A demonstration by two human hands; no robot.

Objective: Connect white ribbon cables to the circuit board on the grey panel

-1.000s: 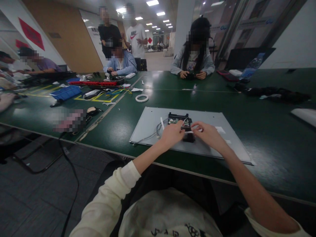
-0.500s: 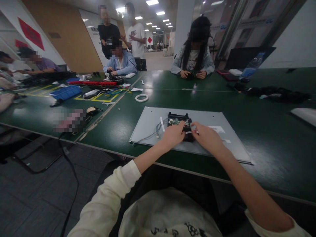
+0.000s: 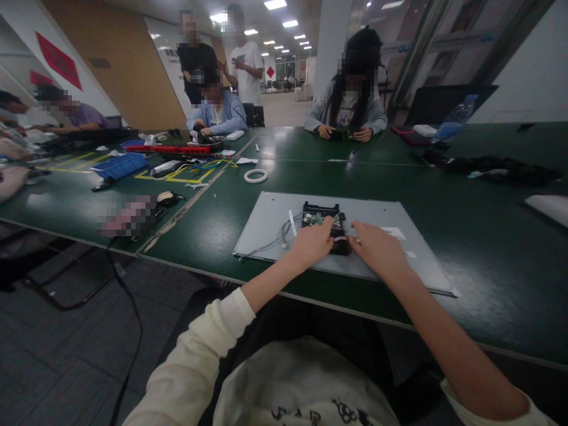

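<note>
A black plastic housing [image 3: 320, 207] with a green circuit board [image 3: 318, 219] sits on a flat grey panel [image 3: 261, 222] in front of me. My left hand [image 3: 312, 239] grips the housing's lower left part, its fingers reaching over the board and hiding some of it. Just right of the housing, my right hand [image 3: 378, 247] has thumb and forefinger apart. The thumb is close to the housing's right edge; whether it touches cannot be made out. Grey cables [image 3: 284, 234] trail from the housing's left side across the panel.
On the green table [image 3: 213, 225] lie a white ring [image 3: 256, 176], a blue tray [image 3: 119, 166], a pouch [image 3: 128, 218] and a wrench [image 3: 196, 185]. Black cloth-like material [image 3: 501, 168] and a water bottle [image 3: 459, 118] are at right. A co-worker [image 3: 348, 100] sits opposite; others are at left.
My right hand's forefinger has drawn away from the housing's right edge, slightly to the right. My left hand remains at the housing.
</note>
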